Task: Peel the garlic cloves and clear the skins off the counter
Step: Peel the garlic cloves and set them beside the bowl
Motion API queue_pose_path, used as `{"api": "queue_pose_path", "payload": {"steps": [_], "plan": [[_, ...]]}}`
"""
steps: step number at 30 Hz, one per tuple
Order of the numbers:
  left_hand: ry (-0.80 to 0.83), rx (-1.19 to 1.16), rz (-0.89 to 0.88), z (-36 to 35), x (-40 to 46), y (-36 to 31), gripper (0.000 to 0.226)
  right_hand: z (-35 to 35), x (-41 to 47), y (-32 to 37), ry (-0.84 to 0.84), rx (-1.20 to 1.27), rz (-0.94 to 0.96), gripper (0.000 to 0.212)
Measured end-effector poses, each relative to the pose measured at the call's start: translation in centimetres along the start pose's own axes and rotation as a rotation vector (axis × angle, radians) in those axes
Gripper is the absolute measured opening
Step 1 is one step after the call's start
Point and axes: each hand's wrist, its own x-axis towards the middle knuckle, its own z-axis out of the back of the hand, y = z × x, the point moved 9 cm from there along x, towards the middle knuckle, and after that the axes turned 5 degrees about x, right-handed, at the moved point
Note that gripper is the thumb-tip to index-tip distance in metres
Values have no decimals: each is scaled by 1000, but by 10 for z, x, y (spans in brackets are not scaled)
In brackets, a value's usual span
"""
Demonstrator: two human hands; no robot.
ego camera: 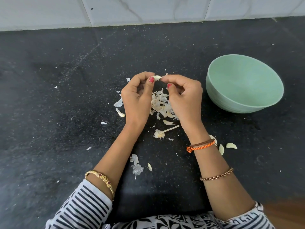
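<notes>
A pale garlic clove point(157, 78) is held above the black counter point(66, 96), between both hands. My left hand point(137, 96) pinches its left end with thumb and fingers. My right hand point(183, 96) pinches its right tip. Under and between the hands lies a heap of papery skins point(160, 103). A stripped garlic stem with its root point(160, 133) lies just below the heap. Two cloves point(231, 145) point(221, 149) lie by my right wrist. Another clove point(120, 113) lies left of my left hand.
A light green bowl point(244, 83) stands on the counter to the right of my hands, and nothing shows inside it. More skin scraps point(136, 167) lie between my forearms. A white tiled wall point(148, 10) runs along the back.
</notes>
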Motion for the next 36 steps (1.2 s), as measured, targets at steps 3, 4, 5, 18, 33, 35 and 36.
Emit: {"api": "queue_pose_path", "payload": {"steps": [3, 4, 5, 18, 33, 35, 36], "plan": [[17, 42, -35, -1, 0, -4, 14, -2, 0, 0, 23, 85, -34, 21], [27, 58, -53, -1, 0, -5, 14, -4, 0, 0, 38, 96, -39, 18], [36, 76, -73, -2, 0, -6, 14, -5, 0, 0, 50, 99, -39, 17], [35, -180, 82, -5, 1, 7, 25, -5, -2, -12, 69, 270, -236, 16], [122, 24, 55, -10, 1, 6, 16, 4, -5, -20, -34, 334, -353, 8], [142, -10, 57, -11, 1, 5, 15, 5, -5, -19, -33, 337, -350, 6], [148, -21, 52, -12, 1, 4, 14, 5, -4, -18, -32, 340, -348, 6]]}}
